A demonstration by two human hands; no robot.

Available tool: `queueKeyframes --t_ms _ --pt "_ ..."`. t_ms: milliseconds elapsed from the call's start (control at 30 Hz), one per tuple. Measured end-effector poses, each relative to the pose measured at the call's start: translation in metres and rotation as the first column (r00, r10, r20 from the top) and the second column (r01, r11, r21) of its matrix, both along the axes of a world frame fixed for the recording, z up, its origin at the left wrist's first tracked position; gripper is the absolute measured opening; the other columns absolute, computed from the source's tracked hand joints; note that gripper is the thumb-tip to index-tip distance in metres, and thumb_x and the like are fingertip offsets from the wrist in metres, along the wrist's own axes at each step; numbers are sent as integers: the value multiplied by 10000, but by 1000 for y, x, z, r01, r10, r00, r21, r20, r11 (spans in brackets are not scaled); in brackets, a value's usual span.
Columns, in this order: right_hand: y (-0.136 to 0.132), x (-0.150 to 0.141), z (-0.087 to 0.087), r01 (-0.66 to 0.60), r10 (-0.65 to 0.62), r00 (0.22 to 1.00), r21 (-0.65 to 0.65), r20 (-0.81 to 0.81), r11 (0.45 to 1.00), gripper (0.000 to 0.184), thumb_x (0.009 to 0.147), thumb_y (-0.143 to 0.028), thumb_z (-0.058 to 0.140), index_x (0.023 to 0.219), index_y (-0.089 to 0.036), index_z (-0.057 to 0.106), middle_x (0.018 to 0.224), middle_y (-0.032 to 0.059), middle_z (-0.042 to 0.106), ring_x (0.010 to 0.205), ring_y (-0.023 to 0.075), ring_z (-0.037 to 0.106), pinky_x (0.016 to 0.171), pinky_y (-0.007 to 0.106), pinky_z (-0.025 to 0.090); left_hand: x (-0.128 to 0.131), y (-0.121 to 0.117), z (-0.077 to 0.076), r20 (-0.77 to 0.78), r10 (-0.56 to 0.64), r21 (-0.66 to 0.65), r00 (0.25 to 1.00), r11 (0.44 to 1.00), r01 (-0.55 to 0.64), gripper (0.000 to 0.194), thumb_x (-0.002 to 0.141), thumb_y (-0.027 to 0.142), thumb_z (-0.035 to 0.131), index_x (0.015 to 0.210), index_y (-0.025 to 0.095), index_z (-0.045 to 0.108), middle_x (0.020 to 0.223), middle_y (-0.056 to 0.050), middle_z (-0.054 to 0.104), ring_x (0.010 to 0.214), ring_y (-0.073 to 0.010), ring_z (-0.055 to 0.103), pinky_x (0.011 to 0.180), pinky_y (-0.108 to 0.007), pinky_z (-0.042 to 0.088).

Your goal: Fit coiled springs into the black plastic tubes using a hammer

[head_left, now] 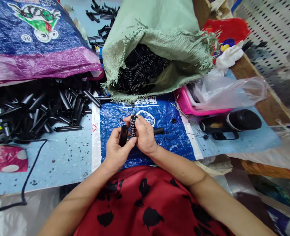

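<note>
My left hand (117, 149) is closed round a smooth black plastic tube (123, 135), which stands nearly upright above the blue plastic sheet (110, 114). Beside it, my right hand (145, 136) grips a short black cylinder (133, 126) with rows of pale marks on its side. The two pieces are side by side; I cannot tell whether they touch. My left thumb reaches to the lower end of the marked cylinder. Another short black piece (159, 131) lies on the sheet just right of my right hand.
A green woven sack (157, 36) lies open at the back, full of black marked pieces (137, 70). Loose black plastic parts (68, 105) are heaped at left under a blue and purple bag (46, 62). At right are a pink basket (184, 101) and a dark flask (243, 121).
</note>
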State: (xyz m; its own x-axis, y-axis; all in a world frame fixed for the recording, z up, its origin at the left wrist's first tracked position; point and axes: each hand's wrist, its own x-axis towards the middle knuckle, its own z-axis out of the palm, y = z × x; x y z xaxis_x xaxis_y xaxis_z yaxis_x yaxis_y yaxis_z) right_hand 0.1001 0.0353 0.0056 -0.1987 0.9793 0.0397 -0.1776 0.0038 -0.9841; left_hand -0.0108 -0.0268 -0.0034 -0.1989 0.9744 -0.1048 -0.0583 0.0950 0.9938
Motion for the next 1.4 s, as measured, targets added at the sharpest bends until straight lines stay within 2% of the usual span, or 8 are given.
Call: queueKeyframes --t_ms 100,233,400,567,800,1167,1300,1400 --pt "4 15 -4 -141 115 982 180 148 973 551 1003 -698 527 1261 -249 717 1304 98 704 1238 249 664 1081 423 554 -10 -3 3 -31 -5 19 1000 1000 5 367 827 454 833 988 226 596 842 10 645 714 -143 599 656 -272 500" --pt "14 41 -10 -384 175 881 449 439 807 1173 741 -771 810 1669 -277 291 1696 166 365 1554 377 402 1161 539 511 -23 -6 7 -2 -20 8 1000 1000 20 325 834 433 841 961 225 626 807 19 625 679 -134 571 639 -270 492" --pt "20 56 -5 -527 30 792 657 610 539 1053 907 -528 785 1708 -279 150 1677 178 398 1552 354 428 1256 580 421 -23 -6 9 44 -52 -39 998 998 54 373 857 536 812 914 221 620 688 52 556 498 -90 443 509 -259 406" --pt "7 51 -11 -506 22 802 660 597 555 1102 828 -638 818 1683 -250 240 1592 193 498 1474 382 522 1233 578 465 -18 -4 15 -42 59 -53 997 997 -62 544 1038 658 460 761 208 587 605 16 509 553 -128 460 564 -285 412" --pt "3 39 -27 -443 -91 816 718 571 537 982 843 -675 780 1633 -257 373 1477 173 571 1395 368 585 1201 553 505 -17 -3 5 112 115 -92 987 990 -105 454 883 645 736 1002 206 728 930 -25 712 847 -161 619 799 -282 517" --pt "-4 36 -30 -463 -148 759 687 634 560 1031 846 -723 743 1648 -220 334 1471 190 558 1381 365 570 1157 532 513 -37 -3 -9 351 21 -240 936 968 69 459 782 546 856 1050 211 693 836 -27 741 662 -186 704 667 -347 604" --pt "-6 57 -40 -551 -119 642 564 757 615 699 943 -611 700 1486 -200 542 1398 177 636 1306 338 608 1078 520 531 -68 -9 -15 -22 71 -106 997 992 -73 398 797 506 839 1024 205 711 866 -27 738 697 -165 680 677 -296 560" --pt "-10 73 -45 -611 -144 521 486 841 625 223 1058 -309 578 1200 -187 699 1063 111 742 965 241 677 868 403 556 -95 -15 -20 -485 68 5 872 997 -76 292 847 458 785 997 209 755 872 -36 746 738 -171 642 714 -294 513"
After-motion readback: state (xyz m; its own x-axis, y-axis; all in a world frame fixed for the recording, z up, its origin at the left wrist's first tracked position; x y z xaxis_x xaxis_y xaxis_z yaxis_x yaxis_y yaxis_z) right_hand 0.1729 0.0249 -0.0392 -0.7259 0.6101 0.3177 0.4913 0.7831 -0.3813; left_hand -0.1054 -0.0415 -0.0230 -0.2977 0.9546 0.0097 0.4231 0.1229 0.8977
